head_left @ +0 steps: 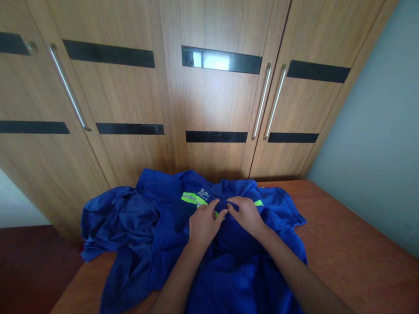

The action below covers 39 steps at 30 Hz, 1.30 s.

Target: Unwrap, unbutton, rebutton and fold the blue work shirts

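Observation:
A blue work jacket [155, 234] with neon yellow-green reflective strips [192, 198] lies spread and rumpled on a brown wooden table [349, 251]. My left hand [203, 223] and my right hand [245, 213] meet at the middle of its chest, just below the collar. The fingers of both hands are pinched on the blue fabric where the two front edges come together. Bunched cloth, perhaps a sleeve, lies to the left of my left hand.
A wooden wardrobe [213, 100] with black inlays and long metal handles [261, 101] stands right behind the table. A pale wall [395, 140] runs along the right side. Dark floor [18, 268] shows at the lower left.

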Available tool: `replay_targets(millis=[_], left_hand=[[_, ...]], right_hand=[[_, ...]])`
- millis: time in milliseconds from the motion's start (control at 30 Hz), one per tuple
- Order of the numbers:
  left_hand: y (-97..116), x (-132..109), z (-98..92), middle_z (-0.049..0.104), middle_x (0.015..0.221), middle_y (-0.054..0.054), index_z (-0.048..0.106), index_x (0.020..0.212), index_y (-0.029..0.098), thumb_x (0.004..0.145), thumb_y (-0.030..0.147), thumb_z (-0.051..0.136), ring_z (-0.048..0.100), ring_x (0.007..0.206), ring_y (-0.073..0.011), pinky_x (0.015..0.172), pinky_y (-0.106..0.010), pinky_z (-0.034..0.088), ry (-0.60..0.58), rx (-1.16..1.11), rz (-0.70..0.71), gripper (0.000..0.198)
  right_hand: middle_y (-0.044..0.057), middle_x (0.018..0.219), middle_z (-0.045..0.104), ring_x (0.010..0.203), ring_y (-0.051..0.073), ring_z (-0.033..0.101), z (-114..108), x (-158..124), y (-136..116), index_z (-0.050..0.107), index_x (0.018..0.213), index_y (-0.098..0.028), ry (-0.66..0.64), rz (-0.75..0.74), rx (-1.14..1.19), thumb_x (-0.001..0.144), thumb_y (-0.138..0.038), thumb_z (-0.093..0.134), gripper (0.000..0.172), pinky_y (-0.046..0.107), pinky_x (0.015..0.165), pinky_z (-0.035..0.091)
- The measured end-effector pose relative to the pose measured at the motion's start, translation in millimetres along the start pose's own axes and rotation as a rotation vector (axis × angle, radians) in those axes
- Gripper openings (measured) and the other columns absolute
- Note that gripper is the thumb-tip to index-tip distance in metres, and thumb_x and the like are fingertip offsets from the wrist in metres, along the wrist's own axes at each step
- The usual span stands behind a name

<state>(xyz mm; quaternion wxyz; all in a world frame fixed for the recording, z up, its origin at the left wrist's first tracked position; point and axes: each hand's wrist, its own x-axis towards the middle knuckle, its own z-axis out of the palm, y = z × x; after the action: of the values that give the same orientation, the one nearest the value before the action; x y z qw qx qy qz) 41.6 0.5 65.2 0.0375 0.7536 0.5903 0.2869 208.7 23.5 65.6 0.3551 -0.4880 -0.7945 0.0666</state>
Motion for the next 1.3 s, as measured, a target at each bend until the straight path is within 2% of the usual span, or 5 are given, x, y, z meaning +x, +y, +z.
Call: replay_targets(millis=[567, 767, 967, 1067, 1300], left_hand=[[-7.6, -0.1, 2.6, 0.072, 0.090, -0.003, 0.069, 0.105, 0.026, 0.086, 0.021, 0.049, 0.063, 0.085, -0.0181, 0.078, -0.027, 0.046, 0.080, -0.178, 0.047, 0.028], [-23.0, 15.1, -6.5, 0.069, 0.074, -0.001, 0.071, 0.092, 0.017, 0.075, 0.029, 0.061, 0.062, 0.066, -0.0143, 0.066, -0.025, 0.047, 0.295, -0.936, -0.300, 0.023], [-46.8, 21.5, -62.6, 0.065, 0.065, 0.001, 0.063, 0.068, 0.018, 0.065, 0.031, 0.065, 0.060, 0.060, -0.0130, 0.067, -0.028, 0.051, 0.382, -1.732, -0.554, 0.014], [-68.1, 8.5, -88.0, 0.064, 0.068, 0.002, 0.064, 0.075, 0.020, 0.064, 0.031, 0.068, 0.060, 0.064, -0.0146, 0.072, -0.031, 0.051, 0.464, -1.447, -0.498, 0.016], [-147.3, -19.3, -97.5, 0.057, 0.121, -0.010, 0.064, 0.075, 0.020, 0.077, 0.038, 0.054, 0.047, 0.121, -0.0326, 0.108, -0.051, 0.030, 0.388, -0.084, 0.015, 0.020]], right_hand=[[0.004, 0.088, 0.074, 0.087, 0.021, 0.066, 4.3, 4.2, -7.5, 0.071, 0.083, -0.025, 0.076, 0.192, 0.042, 0.084, -0.027, 0.056, 0.015, 0.027, 0.081, 0.046], [0.002, 0.076, 0.072, 0.077, 0.022, 0.066, -39.5, 18.9, 37.8, 0.068, 0.074, -0.021, 0.424, 0.497, 0.585, 0.072, -0.034, 0.065, 0.014, 0.031, 0.073, 0.052], [0.002, 0.067, 0.066, 0.058, 0.016, 0.062, -125.9, 7.2, 93.1, 0.061, 0.099, -0.017, 0.709, 0.763, 0.695, 0.078, -0.023, 0.051, 0.024, 0.029, 0.059, 0.054], [0.001, 0.082, 0.070, 0.069, 0.015, 0.066, -145.3, -20.4, 96.8, 0.053, 0.120, -0.023, 0.679, 0.766, 0.744, 0.075, -0.023, 0.060, 0.046, 0.027, 0.064, 0.055], [0.009, 0.145, 0.042, 0.135, 0.030, 0.035, -105.9, -111.3, 67.8, 0.052, 0.132, -0.025, -0.113, 0.483, 0.212, 0.070, -0.055, 0.069, 0.070, 0.045, 0.112, 0.026]])
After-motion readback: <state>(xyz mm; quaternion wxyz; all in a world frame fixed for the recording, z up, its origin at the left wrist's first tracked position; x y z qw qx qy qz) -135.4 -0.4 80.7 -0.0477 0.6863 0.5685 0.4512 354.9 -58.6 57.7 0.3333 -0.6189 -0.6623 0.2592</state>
